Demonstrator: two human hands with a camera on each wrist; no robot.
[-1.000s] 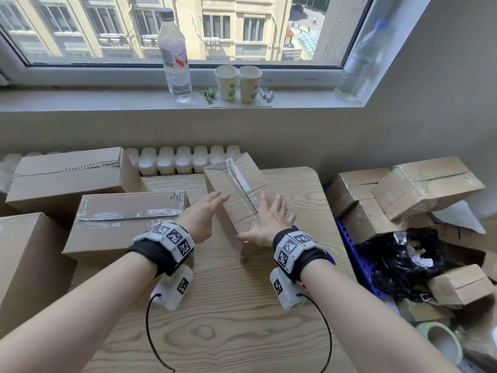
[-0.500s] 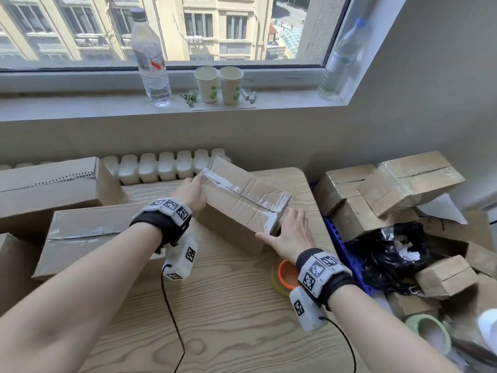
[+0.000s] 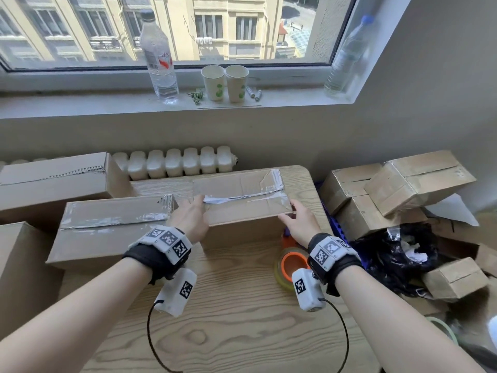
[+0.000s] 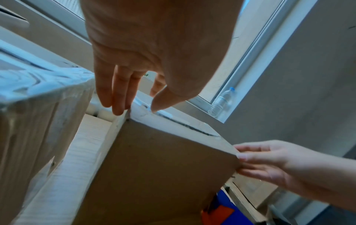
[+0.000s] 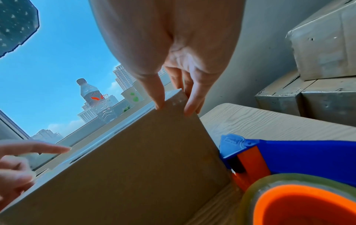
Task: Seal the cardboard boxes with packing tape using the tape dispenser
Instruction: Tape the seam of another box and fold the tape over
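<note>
A long cardboard box [image 3: 242,208] lies crosswise on the wooden table [image 3: 228,319], with torn clear tape along its top seam [image 3: 242,197]. My left hand [image 3: 197,208] touches its left end, thumb on top and straight fingers [image 4: 108,97] down the end face. My right hand [image 3: 291,215] touches the near right corner [image 5: 173,103], with the thumb on the front face and straight fingers [image 5: 194,103] on the end face. The blue tape dispenser [image 5: 289,150] with its orange-cored tape roll [image 3: 291,262] lies on the table under my right wrist, untouched.
A taped box [image 3: 113,224] and a larger box [image 3: 53,181] stand left of the middle box. More boxes [image 3: 403,189] and a black bag [image 3: 398,259] are piled right of the table. Bottles [image 3: 158,55] and paper cups [image 3: 226,82] stand on the sill behind.
The box has turned from a diagonal, tilted pose to lying flat and crosswise. Both hands have shifted to its two ends, and the tape dispenser has come into view under my right wrist.
</note>
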